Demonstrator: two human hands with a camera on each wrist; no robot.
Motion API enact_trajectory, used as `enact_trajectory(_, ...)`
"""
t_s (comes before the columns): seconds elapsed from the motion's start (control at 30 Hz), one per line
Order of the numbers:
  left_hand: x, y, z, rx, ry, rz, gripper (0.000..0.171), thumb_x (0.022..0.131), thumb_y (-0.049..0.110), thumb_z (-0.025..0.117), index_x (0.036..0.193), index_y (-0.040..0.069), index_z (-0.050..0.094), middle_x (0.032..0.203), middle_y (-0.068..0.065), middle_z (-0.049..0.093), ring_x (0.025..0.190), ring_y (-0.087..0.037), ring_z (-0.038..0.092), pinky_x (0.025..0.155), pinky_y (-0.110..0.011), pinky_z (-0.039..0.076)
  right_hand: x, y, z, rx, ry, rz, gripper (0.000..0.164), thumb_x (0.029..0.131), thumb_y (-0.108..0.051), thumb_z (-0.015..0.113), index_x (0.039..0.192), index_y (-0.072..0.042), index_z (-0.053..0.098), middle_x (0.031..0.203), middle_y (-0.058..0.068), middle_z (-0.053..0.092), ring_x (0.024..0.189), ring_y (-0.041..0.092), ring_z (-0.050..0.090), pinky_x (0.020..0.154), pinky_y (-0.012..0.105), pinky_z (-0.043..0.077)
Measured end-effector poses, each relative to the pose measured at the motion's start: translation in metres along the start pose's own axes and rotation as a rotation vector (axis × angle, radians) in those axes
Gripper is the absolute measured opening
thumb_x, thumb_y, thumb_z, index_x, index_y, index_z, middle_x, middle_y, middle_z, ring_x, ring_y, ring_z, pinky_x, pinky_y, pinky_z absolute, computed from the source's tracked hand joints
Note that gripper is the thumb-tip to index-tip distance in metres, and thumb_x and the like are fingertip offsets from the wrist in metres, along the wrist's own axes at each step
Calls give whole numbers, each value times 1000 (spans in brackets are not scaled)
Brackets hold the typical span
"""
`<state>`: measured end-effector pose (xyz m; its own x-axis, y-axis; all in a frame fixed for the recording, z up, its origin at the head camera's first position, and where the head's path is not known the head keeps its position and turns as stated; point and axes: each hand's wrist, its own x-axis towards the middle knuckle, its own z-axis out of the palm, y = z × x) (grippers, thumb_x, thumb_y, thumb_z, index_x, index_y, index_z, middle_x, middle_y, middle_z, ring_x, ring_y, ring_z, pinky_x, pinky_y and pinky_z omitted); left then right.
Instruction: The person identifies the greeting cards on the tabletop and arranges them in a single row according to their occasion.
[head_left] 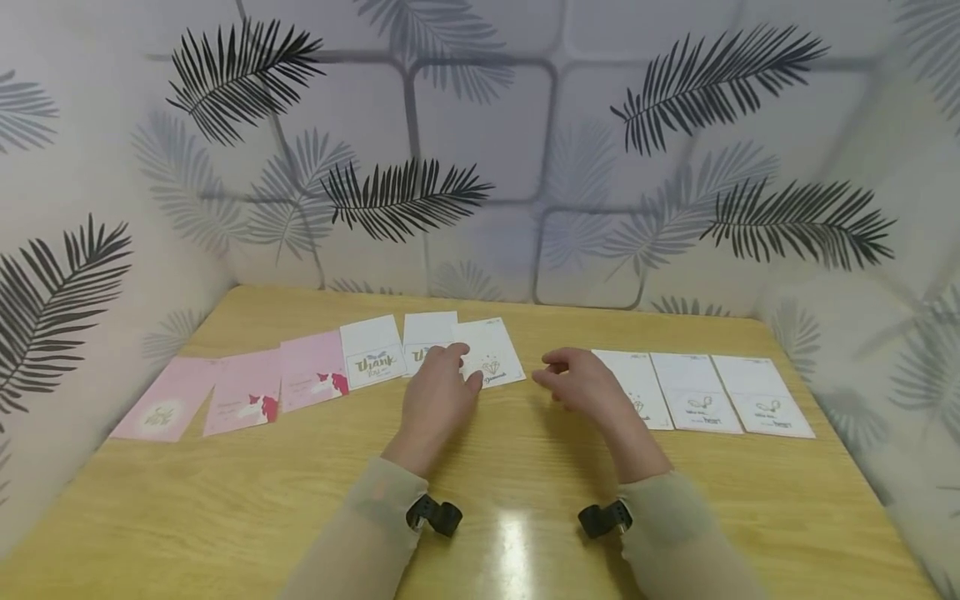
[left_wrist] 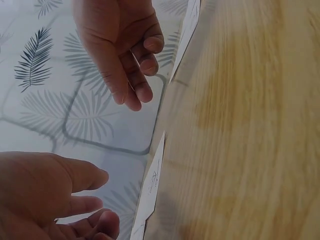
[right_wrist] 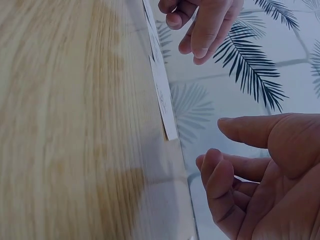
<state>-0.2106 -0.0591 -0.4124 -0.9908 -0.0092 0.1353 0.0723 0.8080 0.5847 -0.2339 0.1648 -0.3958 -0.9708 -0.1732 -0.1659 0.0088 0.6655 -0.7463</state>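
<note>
My left hand [head_left: 437, 396] hovers over the table, fingers loosely bent and holding nothing. It overlaps a white "Thank" card [head_left: 431, 325] and is nearest to a white card with a diamond drawing [head_left: 491, 346]. Across a gap, my right hand [head_left: 588, 383] hangs with its fingers relaxed and nothing in them. It partly covers another white diamond card [head_left: 626, 375]. Both wrist views show thumb and fingers apart, with the left hand [left_wrist: 55, 195] and the right hand [right_wrist: 270, 170] facing each other above the cards.
Left of my hands lie another white "Thank" card [head_left: 372, 354], two pink unicorn cards [head_left: 311, 367] and a pink card with a pale glow [head_left: 161, 404]. On the right are two white cards with leafy prints [head_left: 697, 392]. A leaf-patterned wall [head_left: 487, 250] backs the wooden table [head_left: 262, 508].
</note>
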Motion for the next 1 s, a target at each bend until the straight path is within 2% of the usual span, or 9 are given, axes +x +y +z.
enact_trajectory(0.4, 8, -12, 2, 24, -30, -26, 47, 106, 21, 72, 148, 2, 65, 116, -13, 73, 104, -31, 71, 90, -52, 60, 15, -9, 12, -11, -22, 39, 55, 111, -30, 67, 155, 2, 59, 143, 20, 69, 96, 26, 74, 86, 41, 59)
enact_trajectory(0.53, 11, -14, 4, 58, -45, -30, 49, 106, 23, 73, 149, 2, 64, 123, -16, 73, 112, -34, 71, 95, -54, 59, 18, -9, 14, -21, -17, 59, 54, 112, -31, 66, 154, 2, 60, 137, 19, 71, 92, 24, 72, 88, 42, 57)
enact_trajectory(0.63, 13, -14, 7, 81, -64, -33, 51, 106, 24, 74, 150, 2, 64, 131, -18, 72, 121, -36, 70, 99, -55, 58, 20, -9, 14, -27, -17, 71, 52, 112, -32, 66, 152, 1, 63, 125, 16, 74, 86, 22, 68, 87, 41, 55)
enact_trajectory(0.8, 16, -16, 11, 127, -99, -37, 54, 106, 26, 75, 153, 1, 62, 144, -22, 67, 131, -39, 66, 102, -56, 57, 24, -6, 16, -40, -22, 77, 49, 111, -33, 66, 146, 1, 67, 113, 12, 75, 89, 21, 67, 89, 42, 55)
enact_trajectory(1.0, 17, -17, 13, 150, -111, -26, 54, 106, 24, 75, 152, -1, 62, 144, -24, 66, 128, -39, 66, 102, -55, 57, 29, -3, 19, -31, -41, 74, 44, 112, -31, 66, 141, 1, 71, 110, 12, 75, 87, 22, 67, 85, 40, 55)
